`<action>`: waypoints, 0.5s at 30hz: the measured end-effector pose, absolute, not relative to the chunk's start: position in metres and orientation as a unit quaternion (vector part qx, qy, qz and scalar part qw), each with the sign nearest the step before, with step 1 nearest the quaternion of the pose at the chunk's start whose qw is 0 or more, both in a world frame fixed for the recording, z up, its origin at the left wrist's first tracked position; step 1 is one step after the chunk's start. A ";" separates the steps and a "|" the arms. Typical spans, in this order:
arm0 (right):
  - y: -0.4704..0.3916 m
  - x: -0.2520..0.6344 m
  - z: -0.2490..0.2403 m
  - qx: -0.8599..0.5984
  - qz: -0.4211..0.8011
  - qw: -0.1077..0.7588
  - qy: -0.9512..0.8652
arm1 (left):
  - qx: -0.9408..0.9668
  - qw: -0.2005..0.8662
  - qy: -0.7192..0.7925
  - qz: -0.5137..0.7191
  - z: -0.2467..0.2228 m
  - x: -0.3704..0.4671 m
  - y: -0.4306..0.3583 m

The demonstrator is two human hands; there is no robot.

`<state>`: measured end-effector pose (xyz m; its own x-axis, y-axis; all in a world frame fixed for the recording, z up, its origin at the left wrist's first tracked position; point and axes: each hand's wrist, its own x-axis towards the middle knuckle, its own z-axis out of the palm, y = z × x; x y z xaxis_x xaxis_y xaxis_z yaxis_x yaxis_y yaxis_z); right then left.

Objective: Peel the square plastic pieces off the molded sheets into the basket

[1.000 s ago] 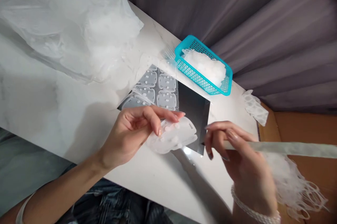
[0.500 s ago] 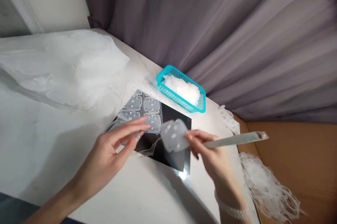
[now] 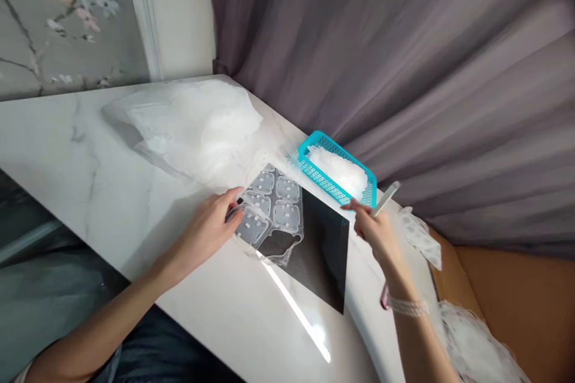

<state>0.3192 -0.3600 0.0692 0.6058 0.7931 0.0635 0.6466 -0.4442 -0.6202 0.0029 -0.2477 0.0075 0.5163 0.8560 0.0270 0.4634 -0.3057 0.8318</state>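
Observation:
My left hand (image 3: 211, 218) has its thumb and fingers closed on the left edge of a clear plastic sheet (image 3: 287, 215) of moulded, rounded-square pieces with small white dots. The sheet lies on a dark flat board (image 3: 326, 251), and one cell at its near end is an open gap. My right hand (image 3: 372, 227) is closed round a slim, pale-handled tool (image 3: 387, 197), whose working end is hidden. Its fingers are by the near right rim of a turquoise basket (image 3: 323, 182), which holds a white heap (image 3: 339, 170). No loose piece shows in that hand.
A large translucent plastic bag (image 3: 193, 125) of white material lies at the back left of the marbled table (image 3: 54, 137). Clear plastic scraps (image 3: 420, 233) sit at the right edge, with a tangled heap (image 3: 485, 341) beyond it. A grey curtain (image 3: 381, 71) hangs behind.
My right hand has moved up to the basket, and the dotted piece it held is out of its fingers. My left hand has closed on the sheet's edge. The view has shifted.

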 end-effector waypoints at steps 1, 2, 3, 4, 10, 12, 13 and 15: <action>-0.367 0.306 0.065 -0.842 0.154 0.263 -0.445 | 0.767 0.419 0.422 0.241 0.009 0.004 -0.247; -0.372 0.292 0.061 -0.837 0.186 0.222 -0.464 | 0.759 0.440 0.416 0.241 0.011 0.005 -0.246; -0.375 0.279 0.057 -0.830 0.210 0.191 -0.479 | 0.745 0.467 0.411 0.242 0.013 0.006 -0.246; -0.375 0.267 0.053 -0.825 0.219 0.167 -0.493 | 0.726 0.499 0.407 0.243 0.014 0.007 -0.247; -0.368 0.228 0.030 -0.845 0.129 0.004 -0.520 | 0.615 0.647 0.389 0.229 0.020 0.007 -0.259; -0.370 0.227 0.028 -0.846 0.102 -0.029 -0.522 | 0.565 0.695 0.393 0.207 0.022 0.006 -0.264; -0.371 0.230 0.029 -0.849 0.095 -0.037 -0.519 | 0.534 0.722 0.396 0.191 0.022 0.006 -0.267; -0.372 0.241 0.033 -0.858 0.070 -0.044 -0.507 | 0.476 0.773 0.391 0.153 0.023 0.010 -0.274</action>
